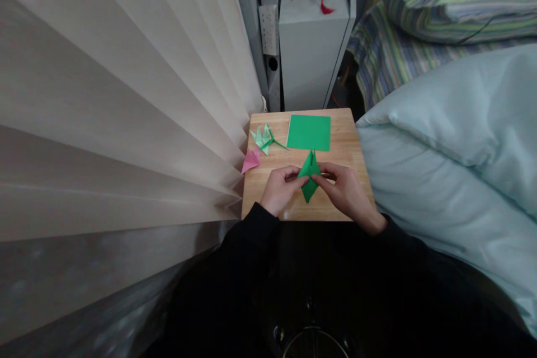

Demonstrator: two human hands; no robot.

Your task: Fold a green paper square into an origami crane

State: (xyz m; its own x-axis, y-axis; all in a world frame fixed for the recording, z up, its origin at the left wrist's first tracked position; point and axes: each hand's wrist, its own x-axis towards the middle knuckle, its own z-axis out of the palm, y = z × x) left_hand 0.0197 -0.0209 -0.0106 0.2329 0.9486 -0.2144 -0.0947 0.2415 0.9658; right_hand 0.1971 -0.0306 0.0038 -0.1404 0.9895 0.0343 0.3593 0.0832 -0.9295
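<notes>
A dark green folded paper piece, kite-shaped and pointed at both ends, lies over the small wooden table. My left hand pinches its left edge with closed fingers. My right hand pinches its right side, fingers pressed together. Both hands sit near the table's front edge. A flat square sheet of green paper lies behind the hands.
A light green folded paper flower and a pink folded piece rest at the table's left side. Pleated curtain hangs left. A pale blue duvet lies right. A white cabinet stands behind the table.
</notes>
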